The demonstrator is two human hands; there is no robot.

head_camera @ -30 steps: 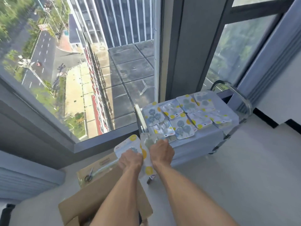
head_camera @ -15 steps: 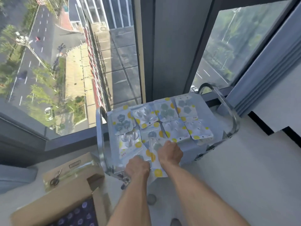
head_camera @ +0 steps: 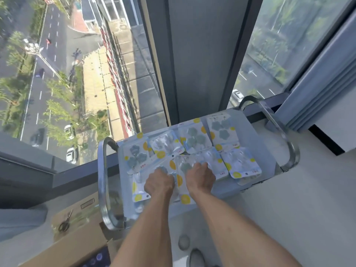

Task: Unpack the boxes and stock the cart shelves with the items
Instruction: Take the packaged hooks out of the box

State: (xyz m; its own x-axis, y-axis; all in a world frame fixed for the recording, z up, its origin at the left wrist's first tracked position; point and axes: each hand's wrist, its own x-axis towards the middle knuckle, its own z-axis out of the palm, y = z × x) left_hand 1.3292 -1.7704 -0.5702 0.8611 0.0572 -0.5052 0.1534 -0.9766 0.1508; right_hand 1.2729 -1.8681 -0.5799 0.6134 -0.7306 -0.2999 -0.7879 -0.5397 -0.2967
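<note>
Lower left of the frame I see an open box [head_camera: 63, 245] with scissors [head_camera: 65, 224] on its flap. Mid-frame, my left hand [head_camera: 159, 183] and right hand [head_camera: 200, 177] each grip a pack [head_camera: 183, 197] over the cart [head_camera: 269, 151] shelf; further packs [head_camera: 223, 132] lie in rows beyond.

- The left hand [head_camera: 159, 183] and right hand [head_camera: 200, 177] show only their backs; the fingers curl out of sight onto the packets [head_camera: 179, 182] beneath them, so the grip cannot be told.
- Print on the packets is too small to read.
- Left of the cart [head_camera: 104, 182], the cardboard box [head_camera: 77, 245] is cut off by the bottom edge, its dark contents blurred.
- The scissors [head_camera: 65, 223] on that box are small and blurred.
</note>
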